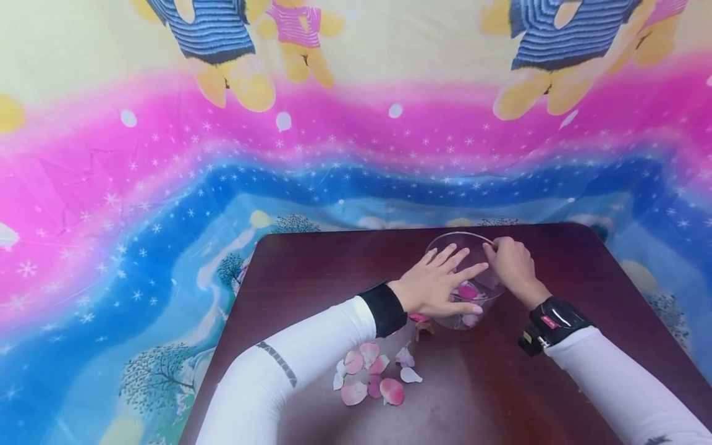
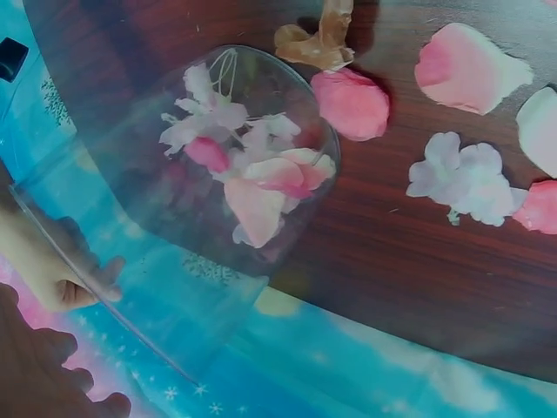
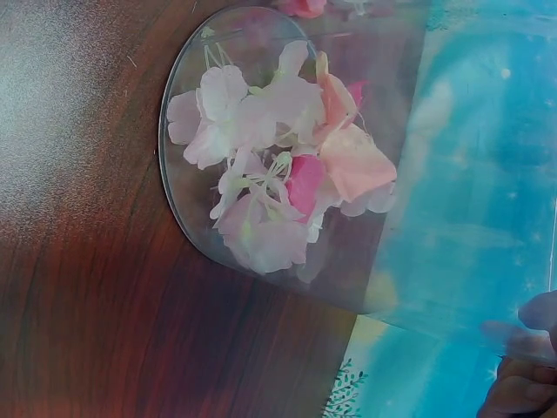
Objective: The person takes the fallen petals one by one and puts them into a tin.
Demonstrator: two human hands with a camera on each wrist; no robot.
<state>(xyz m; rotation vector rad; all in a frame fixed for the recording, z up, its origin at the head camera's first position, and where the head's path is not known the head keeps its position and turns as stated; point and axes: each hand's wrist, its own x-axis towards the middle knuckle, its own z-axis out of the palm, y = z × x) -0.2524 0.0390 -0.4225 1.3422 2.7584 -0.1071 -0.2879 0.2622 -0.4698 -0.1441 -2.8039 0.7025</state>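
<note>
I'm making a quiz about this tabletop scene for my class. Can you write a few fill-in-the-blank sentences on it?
1. The right hand pinches the rim of a clear ____.
2. The left hand lies with fingers spread over the glass bowl, which holds pink and white ____.
3. More loose petals lie on the dark ____ table.

Missing words: bowl; petals; wooden

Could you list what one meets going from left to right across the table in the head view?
White sleeve → loose petals → left hand → glass bowl → right hand → black wrist camera.
</note>
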